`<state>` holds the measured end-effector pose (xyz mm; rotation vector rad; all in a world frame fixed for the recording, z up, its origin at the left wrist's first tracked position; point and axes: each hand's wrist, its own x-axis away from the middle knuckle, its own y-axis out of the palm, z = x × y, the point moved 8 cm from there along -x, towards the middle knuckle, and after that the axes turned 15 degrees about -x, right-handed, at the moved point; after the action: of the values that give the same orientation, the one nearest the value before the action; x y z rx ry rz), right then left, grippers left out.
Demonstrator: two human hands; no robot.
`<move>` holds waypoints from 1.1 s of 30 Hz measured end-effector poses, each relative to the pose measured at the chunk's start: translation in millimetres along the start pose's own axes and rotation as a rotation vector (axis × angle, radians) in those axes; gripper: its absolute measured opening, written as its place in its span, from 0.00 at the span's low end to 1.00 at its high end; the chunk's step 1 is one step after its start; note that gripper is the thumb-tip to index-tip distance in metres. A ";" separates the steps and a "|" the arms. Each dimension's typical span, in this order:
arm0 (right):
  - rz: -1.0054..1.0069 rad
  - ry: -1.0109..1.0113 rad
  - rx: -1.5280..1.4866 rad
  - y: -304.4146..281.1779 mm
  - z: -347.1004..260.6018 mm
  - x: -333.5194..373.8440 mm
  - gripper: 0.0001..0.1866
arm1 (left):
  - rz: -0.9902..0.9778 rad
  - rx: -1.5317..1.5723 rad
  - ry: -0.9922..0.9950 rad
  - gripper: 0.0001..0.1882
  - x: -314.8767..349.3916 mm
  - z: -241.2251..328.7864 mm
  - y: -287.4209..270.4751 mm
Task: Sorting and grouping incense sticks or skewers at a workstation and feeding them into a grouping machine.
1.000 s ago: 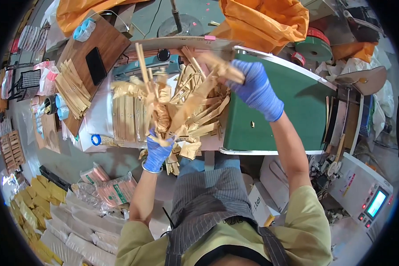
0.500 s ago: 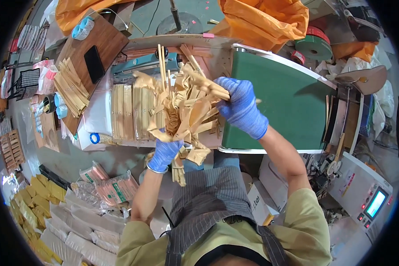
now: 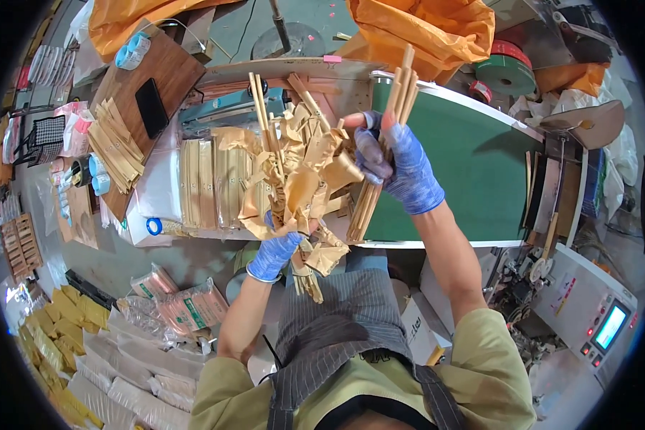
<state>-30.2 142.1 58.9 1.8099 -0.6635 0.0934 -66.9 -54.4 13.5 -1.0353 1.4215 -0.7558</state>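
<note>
My left hand (image 3: 274,251), in a blue knit glove, is closed around the lower part of a bunch of crumpled brown paper wrappers (image 3: 302,188). A few wooden chopsticks (image 3: 259,107) stick up out of that bunch, and paper ends hang below my fist. To its right, my right hand (image 3: 413,170), also gloved, with bare fingertips showing, grips a bundle of bare wooden chopsticks (image 3: 404,84). The bundle stands tilted, its upper ends above my fingers and its lower ends beneath the palm.
A green conveyor belt (image 3: 459,172) lies under and right of my right hand. Left are rows of plastic-wrapped chopstick packs (image 3: 199,183) and a brown board (image 3: 170,64) with a phone (image 3: 151,105). Orange bags (image 3: 423,25) stand behind; a control box (image 3: 588,308) is at right.
My right hand has turned upright and drawn slightly right, away from the paper. The chopsticks it holds now show as a long upright bundle. My left hand has shifted slightly right with the wrappers.
</note>
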 end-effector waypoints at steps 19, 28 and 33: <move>-0.534 -0.755 1.750 14.4 39.2 95.0 0.16 | -0.736 2.862 -1.209 0.19 -21.7 55.9 68.5; 0.259 -0.084 0.058 -91.6 -25.3 62.0 0.20 | -0.601 3.181 -0.162 0.12 -110.5 95.7 28.6; 0.300 -0.254 0.002 -129.0 -88.0 58.5 0.12 | -0.751 2.763 -0.659 0.15 -117.6 130.2 54.0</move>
<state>103.8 223.2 1.7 1.7278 -1.1141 0.0647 46.0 89.4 -3.2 0.6395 -1.1510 -1.5512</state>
